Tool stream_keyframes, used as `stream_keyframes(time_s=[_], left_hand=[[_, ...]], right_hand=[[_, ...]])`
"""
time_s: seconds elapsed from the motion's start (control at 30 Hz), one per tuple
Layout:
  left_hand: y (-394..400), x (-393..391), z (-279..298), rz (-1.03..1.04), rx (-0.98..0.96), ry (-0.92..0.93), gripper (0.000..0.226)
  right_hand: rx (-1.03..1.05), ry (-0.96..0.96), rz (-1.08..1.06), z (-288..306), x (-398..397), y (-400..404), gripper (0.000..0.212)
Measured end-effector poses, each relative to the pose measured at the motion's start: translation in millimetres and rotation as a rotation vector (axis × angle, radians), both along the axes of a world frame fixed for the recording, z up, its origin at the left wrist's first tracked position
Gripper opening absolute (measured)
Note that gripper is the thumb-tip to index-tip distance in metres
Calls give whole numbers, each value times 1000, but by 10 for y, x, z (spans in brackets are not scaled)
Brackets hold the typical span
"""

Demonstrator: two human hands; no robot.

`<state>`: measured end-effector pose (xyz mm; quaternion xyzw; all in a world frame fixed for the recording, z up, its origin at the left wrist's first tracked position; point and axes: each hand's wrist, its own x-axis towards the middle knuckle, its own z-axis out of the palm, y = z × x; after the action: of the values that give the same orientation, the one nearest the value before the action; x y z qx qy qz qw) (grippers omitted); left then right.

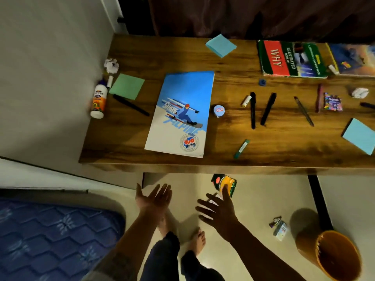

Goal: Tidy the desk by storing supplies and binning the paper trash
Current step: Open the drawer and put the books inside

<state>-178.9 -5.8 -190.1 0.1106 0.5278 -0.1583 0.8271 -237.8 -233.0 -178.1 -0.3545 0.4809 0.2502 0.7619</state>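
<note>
Wooden desk (pixel 142 159) fills the upper view, strewn with supplies. A blue notebook (pixel 180 114) lies near its middle, a green book (pixel 292 59) at the back right. An orange bin (pixel 336 258) stands on the floor at lower right. Both hands hang below the desk edge, holding nothing: left hand (pixel 152 199) palm up with fingers straight, right hand (pixel 219 209) spread wide. Two paper balls sit on the desk, one (pixel 111 65) at the left edge, one (pixel 359 92) far right.
</note>
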Motion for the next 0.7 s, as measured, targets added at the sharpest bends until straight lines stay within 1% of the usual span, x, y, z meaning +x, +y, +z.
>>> stream_keyframes(time_s=[0.03, 0.1, 0.17, 0.2, 0.33, 0.43, 0.53, 0.63, 0.7], left_hand=[[-16, -34, -34, 33, -9, 2, 93], [-36, -71, -119, 94, -16, -3, 93], [-58, -62, -188, 124, -14, -22, 93], [-53, -39, -233, 132, -15, -35, 95], [69, 215, -396, 124, 3, -109, 105], [138, 418, -513, 80, 32, -206, 108], [178, 536, -541, 42, 9, -335, 115], [203, 565, -533, 21, -29, -382, 131], [184, 558, -534, 17, -38, -386, 138]], right_hand=[[39, -2, -73, -54, -32, -6, 86], [122, -25, -296, -169, 6, 22, 91], [180, -50, -535, -308, 168, 67, 98], [207, -58, -621, -377, 276, 96, 101], [284, -134, -817, -571, 693, 224, 100], [307, -214, -856, -674, 869, 238, 91], [294, -293, -761, -736, 872, 206, 89], [288, -325, -729, -731, 822, 203, 93], [241, -305, -723, -670, 841, 230, 99]])
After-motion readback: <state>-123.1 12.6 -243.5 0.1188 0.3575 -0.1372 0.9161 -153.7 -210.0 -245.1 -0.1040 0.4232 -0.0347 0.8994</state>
